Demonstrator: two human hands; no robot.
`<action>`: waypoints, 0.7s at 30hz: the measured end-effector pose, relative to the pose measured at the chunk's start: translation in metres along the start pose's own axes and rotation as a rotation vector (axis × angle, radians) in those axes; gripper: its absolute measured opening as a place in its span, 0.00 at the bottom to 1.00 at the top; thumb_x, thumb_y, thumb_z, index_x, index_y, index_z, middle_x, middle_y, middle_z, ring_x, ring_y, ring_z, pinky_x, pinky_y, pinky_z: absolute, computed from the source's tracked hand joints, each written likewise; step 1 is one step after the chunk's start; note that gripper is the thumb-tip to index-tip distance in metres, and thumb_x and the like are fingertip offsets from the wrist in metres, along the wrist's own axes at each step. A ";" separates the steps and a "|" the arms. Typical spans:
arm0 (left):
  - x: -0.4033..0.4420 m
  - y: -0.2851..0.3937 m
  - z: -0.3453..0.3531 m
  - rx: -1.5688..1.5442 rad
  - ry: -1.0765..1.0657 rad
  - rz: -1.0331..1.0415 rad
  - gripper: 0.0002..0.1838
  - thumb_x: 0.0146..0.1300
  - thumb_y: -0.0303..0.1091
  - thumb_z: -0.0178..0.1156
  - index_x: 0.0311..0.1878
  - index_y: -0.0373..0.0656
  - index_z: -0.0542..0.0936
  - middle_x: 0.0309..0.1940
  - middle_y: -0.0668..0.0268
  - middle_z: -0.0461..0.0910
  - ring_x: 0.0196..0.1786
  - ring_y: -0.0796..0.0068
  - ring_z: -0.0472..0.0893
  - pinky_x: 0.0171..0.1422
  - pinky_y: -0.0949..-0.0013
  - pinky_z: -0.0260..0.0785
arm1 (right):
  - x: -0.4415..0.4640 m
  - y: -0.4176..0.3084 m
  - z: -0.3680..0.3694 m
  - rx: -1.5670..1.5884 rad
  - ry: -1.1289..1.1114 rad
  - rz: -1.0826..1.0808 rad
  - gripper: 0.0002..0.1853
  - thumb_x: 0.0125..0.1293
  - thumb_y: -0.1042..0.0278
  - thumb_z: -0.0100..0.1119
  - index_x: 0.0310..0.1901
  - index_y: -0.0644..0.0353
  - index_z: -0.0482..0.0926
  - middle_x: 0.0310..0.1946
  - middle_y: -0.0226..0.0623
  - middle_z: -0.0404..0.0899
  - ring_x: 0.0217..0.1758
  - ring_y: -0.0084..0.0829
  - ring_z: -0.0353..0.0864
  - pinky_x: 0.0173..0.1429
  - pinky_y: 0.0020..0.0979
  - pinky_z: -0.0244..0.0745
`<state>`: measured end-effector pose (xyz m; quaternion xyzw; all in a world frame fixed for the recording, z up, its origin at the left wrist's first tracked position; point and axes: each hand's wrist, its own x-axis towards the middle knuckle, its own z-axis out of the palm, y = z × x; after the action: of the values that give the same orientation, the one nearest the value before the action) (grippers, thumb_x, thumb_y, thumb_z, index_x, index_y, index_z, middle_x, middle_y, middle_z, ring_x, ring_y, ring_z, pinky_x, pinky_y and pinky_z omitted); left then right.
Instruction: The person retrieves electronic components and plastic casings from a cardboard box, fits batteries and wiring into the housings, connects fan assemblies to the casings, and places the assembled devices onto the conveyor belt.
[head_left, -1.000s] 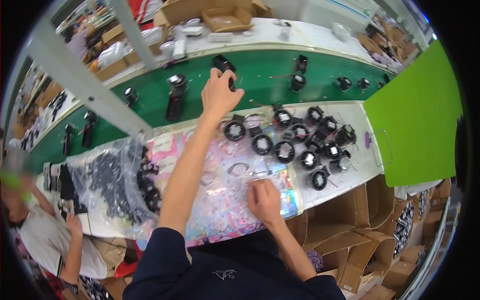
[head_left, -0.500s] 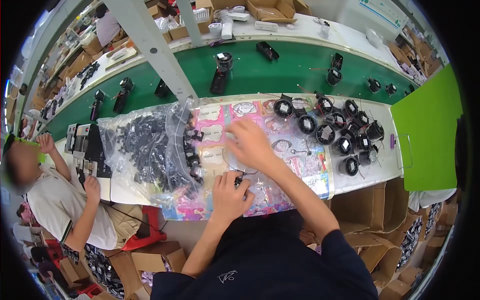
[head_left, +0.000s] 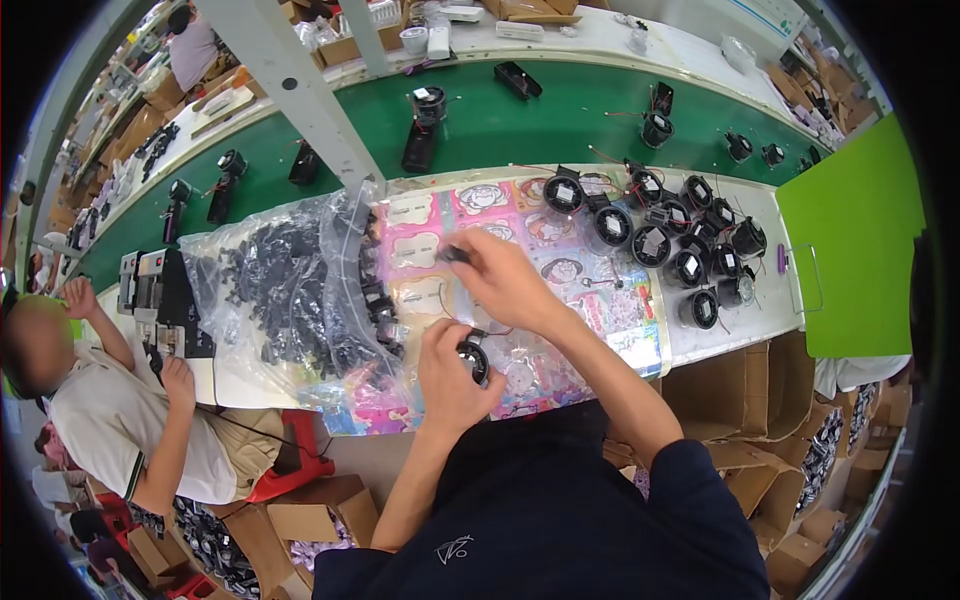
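Observation:
My left hand (head_left: 452, 385) is wrapped around a round black motor-like unit (head_left: 474, 362) with a lighter centre, low over the colourful mat. My right hand (head_left: 505, 285) pinches a small black plastic piece (head_left: 456, 254) between thumb and fingers, above and to the right of the left hand. A thin wire runs from the round unit toward the right. Left of both hands lies a clear plastic bag (head_left: 345, 290) full of small black plastic parts (head_left: 290, 285), some spilling at its right edge.
Several round black units (head_left: 652, 245) with wires stand on the right of the table. Behind, a green conveyor belt (head_left: 570, 125) carries more units and black housings. A metal post (head_left: 300, 100) rises at the back left. A co-worker (head_left: 130, 400) sits at left beside a black fixture (head_left: 170, 310).
My right hand now shows a small black piece in its pinch, where none was visible before. The round unit in my left hand shows more of its face. The whole view has shifted slightly.

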<state>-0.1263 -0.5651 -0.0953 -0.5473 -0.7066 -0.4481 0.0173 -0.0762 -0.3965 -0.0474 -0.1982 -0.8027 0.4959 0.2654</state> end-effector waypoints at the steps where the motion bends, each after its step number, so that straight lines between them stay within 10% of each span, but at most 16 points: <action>1: 0.000 -0.001 0.001 -0.021 0.018 -0.010 0.38 0.41 0.24 0.69 0.60 0.38 0.67 0.54 0.48 0.72 0.55 0.47 0.75 0.60 0.51 0.70 | -0.015 0.001 -0.013 0.049 -0.052 0.078 0.19 0.73 0.73 0.59 0.64 0.64 0.76 0.46 0.50 0.86 0.44 0.40 0.88 0.50 0.37 0.80; 5: 0.003 -0.003 0.011 -0.008 0.038 0.063 0.40 0.39 0.24 0.71 0.60 0.39 0.67 0.55 0.48 0.71 0.57 0.47 0.75 0.59 0.52 0.71 | -0.061 -0.002 -0.024 0.024 -0.130 0.317 0.17 0.73 0.73 0.60 0.62 0.66 0.79 0.40 0.48 0.87 0.41 0.36 0.88 0.47 0.37 0.80; 10: 0.001 -0.006 0.015 -0.021 0.030 0.114 0.39 0.40 0.25 0.73 0.60 0.41 0.69 0.55 0.49 0.72 0.56 0.47 0.75 0.59 0.51 0.70 | -0.069 -0.002 -0.015 -0.181 -0.097 0.268 0.15 0.70 0.66 0.60 0.52 0.68 0.84 0.38 0.59 0.86 0.44 0.59 0.86 0.50 0.52 0.79; 19: -0.001 -0.006 0.008 0.054 -0.014 0.326 0.35 0.43 0.26 0.73 0.58 0.48 0.73 0.56 0.55 0.72 0.53 0.48 0.76 0.57 0.50 0.71 | -0.072 0.005 -0.016 -0.100 -0.180 0.167 0.14 0.70 0.71 0.58 0.53 0.68 0.82 0.43 0.57 0.86 0.49 0.60 0.84 0.53 0.49 0.79; 21: -0.007 -0.009 0.011 0.057 -0.001 0.377 0.35 0.42 0.26 0.73 0.58 0.48 0.73 0.56 0.55 0.72 0.53 0.48 0.76 0.57 0.50 0.71 | -0.078 0.014 -0.015 0.071 -0.164 0.247 0.13 0.70 0.73 0.61 0.54 0.68 0.82 0.41 0.49 0.88 0.43 0.44 0.88 0.49 0.40 0.81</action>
<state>-0.1255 -0.5628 -0.1109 -0.6695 -0.6039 -0.4166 0.1161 -0.0052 -0.4257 -0.0722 -0.2448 -0.7732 0.5673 0.1426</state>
